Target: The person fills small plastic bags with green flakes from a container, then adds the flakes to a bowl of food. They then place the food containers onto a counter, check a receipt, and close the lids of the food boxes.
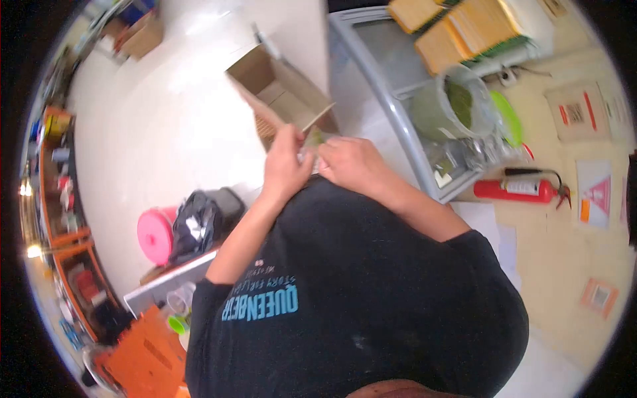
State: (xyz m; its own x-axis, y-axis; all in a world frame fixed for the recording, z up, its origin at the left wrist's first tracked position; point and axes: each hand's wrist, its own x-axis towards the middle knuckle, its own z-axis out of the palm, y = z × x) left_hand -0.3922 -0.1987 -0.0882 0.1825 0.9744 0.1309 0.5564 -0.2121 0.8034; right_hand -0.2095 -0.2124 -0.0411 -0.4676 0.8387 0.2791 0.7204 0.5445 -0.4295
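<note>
Close in front of my chest, both hands grip a small clear plastic bag [314, 138] with something green in it. My left hand [285, 164] is closed at the bag's left side. The fingers of my right hand [352, 163] are curled shut at its right side, near the top of my black shirt. Much of the bag is hidden by my fingers. Just beyond my hands stands an open cardboard box [282, 93], its flaps up and its inside visible.
To the right is a glass-topped freezer [378, 73] bearing a tub of green material [451, 103], a green lid [507, 119] and yellow packs [464, 33]. A fire extinguisher [517, 190] is beside it. At left are a pink bin [156, 236], a black bag [199, 225] and orange shelves [66, 239].
</note>
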